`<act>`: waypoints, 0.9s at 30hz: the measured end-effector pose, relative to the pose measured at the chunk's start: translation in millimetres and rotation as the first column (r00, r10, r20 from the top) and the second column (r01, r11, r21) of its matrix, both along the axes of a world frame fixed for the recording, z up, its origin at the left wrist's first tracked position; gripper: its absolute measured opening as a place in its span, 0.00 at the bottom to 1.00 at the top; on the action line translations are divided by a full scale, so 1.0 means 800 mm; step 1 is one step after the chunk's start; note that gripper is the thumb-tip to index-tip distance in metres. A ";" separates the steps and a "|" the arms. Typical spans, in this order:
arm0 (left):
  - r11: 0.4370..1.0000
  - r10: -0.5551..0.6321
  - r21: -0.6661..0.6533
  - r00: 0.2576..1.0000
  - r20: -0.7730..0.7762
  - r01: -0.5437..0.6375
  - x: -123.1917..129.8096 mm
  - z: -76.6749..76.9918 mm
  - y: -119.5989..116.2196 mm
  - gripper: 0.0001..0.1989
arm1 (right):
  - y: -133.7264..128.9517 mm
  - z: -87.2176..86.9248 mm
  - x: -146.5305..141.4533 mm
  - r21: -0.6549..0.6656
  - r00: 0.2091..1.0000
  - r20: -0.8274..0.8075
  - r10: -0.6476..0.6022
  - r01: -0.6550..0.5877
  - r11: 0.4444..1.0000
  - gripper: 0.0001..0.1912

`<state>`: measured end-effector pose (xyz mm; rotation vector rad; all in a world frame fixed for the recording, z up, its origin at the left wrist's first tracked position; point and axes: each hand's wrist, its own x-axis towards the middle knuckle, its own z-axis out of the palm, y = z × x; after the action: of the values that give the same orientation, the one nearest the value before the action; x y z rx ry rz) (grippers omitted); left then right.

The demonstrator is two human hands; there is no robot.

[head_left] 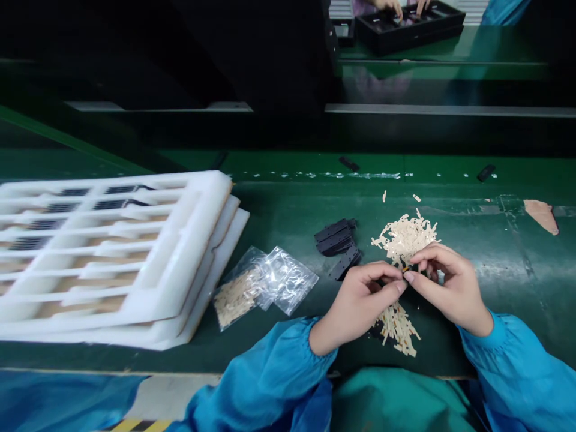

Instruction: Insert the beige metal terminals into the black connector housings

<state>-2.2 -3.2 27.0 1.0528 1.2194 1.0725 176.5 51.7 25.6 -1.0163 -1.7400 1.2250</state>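
Pale strips (404,240), head view, in two loose heaps on the green bench (477,252), one above and one below the hands. Left hand (360,309) and right hand (450,288): fingers (398,285) pinched narrow on a small dark piece (405,269) between the heaps. Nearby: black strips (337,243), a clear plastic bag (285,280) holding pale strips, stacked white foam trays (112,252).

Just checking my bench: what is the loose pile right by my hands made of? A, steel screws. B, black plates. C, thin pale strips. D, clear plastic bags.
C. The loose pile by the left hand and right hand is made of thin pale strips, lying on the green bench.
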 end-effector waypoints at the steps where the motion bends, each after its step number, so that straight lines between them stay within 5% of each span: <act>1: 1.000 0.009 0.014 1.000 -0.013 -0.008 0.001 -0.001 0.000 0.07 | -0.001 -0.001 0.000 -0.027 1.000 0.000 -0.011 0.011 1.000 0.06; 8: 0.997 0.024 0.073 0.997 -0.075 -0.019 0.001 -0.008 -0.001 0.06 | 0.001 0.001 0.000 -0.138 0.999 -0.035 0.004 -0.009 0.990 0.04; 15: 0.999 0.028 -0.030 0.998 -0.064 -0.030 -0.004 -0.002 0.002 0.12 | 0.002 0.005 0.002 -0.186 0.999 -0.032 -0.009 0.003 0.983 0.05; 21: 0.998 -0.036 -0.057 0.997 0.073 0.041 -0.011 0.006 0.009 0.16 | 0.000 0.002 -0.001 -0.456 0.978 -0.198 0.067 -0.153 0.877 0.07; 27: 0.996 -0.055 -0.067 0.995 0.084 0.061 -0.011 0.005 0.009 0.21 | -0.002 -0.002 -0.007 -0.587 0.950 -0.311 0.033 -0.220 0.779 0.10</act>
<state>-10.9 3.8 31.2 0.9762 1.1453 1.0122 170.8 50.4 24.4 -1.0141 -1.2045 2.0054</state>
